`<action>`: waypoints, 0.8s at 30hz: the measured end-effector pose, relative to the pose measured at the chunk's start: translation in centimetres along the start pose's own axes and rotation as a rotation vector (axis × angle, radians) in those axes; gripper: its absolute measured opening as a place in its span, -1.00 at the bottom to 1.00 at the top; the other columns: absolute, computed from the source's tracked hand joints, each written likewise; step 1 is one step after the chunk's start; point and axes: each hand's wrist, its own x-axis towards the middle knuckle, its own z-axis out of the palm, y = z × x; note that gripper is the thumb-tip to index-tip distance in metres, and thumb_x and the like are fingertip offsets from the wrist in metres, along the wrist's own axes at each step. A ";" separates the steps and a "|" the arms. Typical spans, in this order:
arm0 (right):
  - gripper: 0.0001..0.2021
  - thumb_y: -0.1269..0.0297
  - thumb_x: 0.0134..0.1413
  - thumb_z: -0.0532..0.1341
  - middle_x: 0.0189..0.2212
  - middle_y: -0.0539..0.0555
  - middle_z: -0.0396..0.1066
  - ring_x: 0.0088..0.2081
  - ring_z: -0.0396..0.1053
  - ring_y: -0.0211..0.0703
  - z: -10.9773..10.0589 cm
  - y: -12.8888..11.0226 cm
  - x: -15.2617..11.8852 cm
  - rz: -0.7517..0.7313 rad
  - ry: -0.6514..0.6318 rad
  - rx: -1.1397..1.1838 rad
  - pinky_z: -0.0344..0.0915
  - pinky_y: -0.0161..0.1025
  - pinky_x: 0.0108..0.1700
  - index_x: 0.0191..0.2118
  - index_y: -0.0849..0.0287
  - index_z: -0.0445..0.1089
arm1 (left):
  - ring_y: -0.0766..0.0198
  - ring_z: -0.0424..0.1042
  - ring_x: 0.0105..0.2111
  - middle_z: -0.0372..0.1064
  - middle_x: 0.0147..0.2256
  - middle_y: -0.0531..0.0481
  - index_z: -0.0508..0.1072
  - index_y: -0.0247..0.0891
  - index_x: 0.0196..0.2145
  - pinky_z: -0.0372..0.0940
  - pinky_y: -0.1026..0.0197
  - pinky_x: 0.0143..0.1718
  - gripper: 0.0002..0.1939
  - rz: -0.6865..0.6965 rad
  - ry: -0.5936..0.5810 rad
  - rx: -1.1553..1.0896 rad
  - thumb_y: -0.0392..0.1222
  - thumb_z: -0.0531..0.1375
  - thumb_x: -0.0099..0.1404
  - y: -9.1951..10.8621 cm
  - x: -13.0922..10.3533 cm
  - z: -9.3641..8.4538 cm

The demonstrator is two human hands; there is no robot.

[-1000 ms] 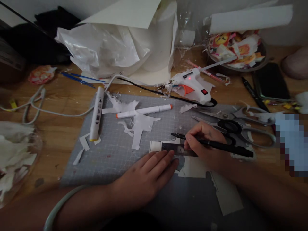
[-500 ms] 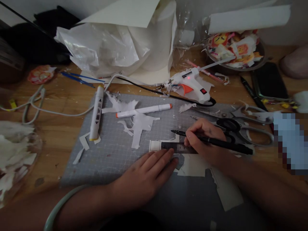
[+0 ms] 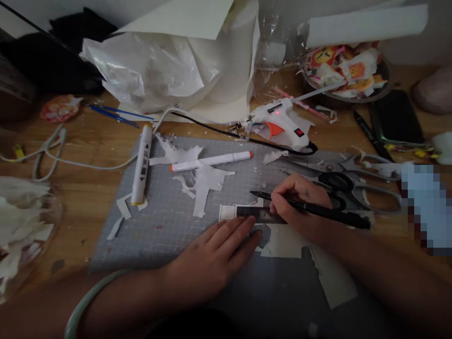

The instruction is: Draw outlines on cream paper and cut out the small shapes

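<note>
My right hand [image 3: 300, 200] grips a black pen [image 3: 332, 214], whose tip points left above a strip of white paper [image 3: 228, 213]. Across that paper lies a dark, flat strip [image 3: 263, 215]. My left hand [image 3: 219, 254] lies palm down with its fingers stretched out, the fingertips on the lower edge of the dark strip. Part of the strip is hidden behind my right hand. Below it, a pale paper piece [image 3: 284, 242] rests on the grey cutting mat [image 3: 155, 235].
A white glue gun [image 3: 286, 125] with a lit red light stands behind the mat, its cord running left. Scissors [image 3: 374, 195] lie beside my right hand. Two markers [image 3: 141, 165] and paper scraps [image 3: 208, 183] are on the mat. A bowl of scraps [image 3: 353, 96] sits back right.
</note>
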 end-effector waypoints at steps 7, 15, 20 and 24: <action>-0.84 0.26 0.07 0.14 -0.62 -0.04 0.37 -0.59 0.33 -0.26 -0.1 0.0 0.0 -0.004 -0.002 0.022 0.24 -0.33 -0.52 -0.49 0.15 0.25 | 0.05 0.28 0.09 0.26 0.13 -0.27 0.27 -0.38 0.13 0.30 0.08 0.01 -0.61 0.016 -0.005 -0.002 -0.36 -0.01 0.37 0.0 0.0 -0.1; -0.84 0.30 0.07 0.15 -0.62 -0.05 0.35 -0.60 0.32 -0.27 0.1 -0.1 -0.1 -0.011 0.016 0.034 0.23 -0.33 -0.53 -0.50 0.16 0.25 | 0.04 0.28 0.08 0.26 0.13 -0.26 0.27 -0.38 0.14 0.30 0.07 0.00 -0.61 0.014 0.006 -0.011 -0.37 -0.04 0.38 -0.1 0.0 0.1; -0.84 0.29 0.07 0.15 -0.61 -0.05 0.36 -0.58 0.33 -0.27 0.1 0.2 -0.1 0.004 -0.007 0.025 0.25 -0.33 -0.51 -0.50 0.16 0.26 | 0.05 0.27 0.09 0.24 0.15 -0.25 0.26 -0.37 0.14 0.29 0.08 0.01 -0.60 0.014 -0.007 -0.006 -0.37 -0.02 0.38 -0.1 0.0 0.0; -0.86 0.30 0.07 0.16 -0.61 -0.06 0.35 -0.59 0.34 -0.28 0.1 0.2 -0.3 -0.026 -0.015 0.042 0.24 -0.36 -0.52 -0.48 0.16 0.28 | 0.04 0.29 0.07 0.27 0.12 -0.25 0.28 -0.38 0.12 0.31 0.07 -0.01 -0.62 0.017 0.021 -0.005 -0.39 -0.05 0.38 -0.2 0.1 0.0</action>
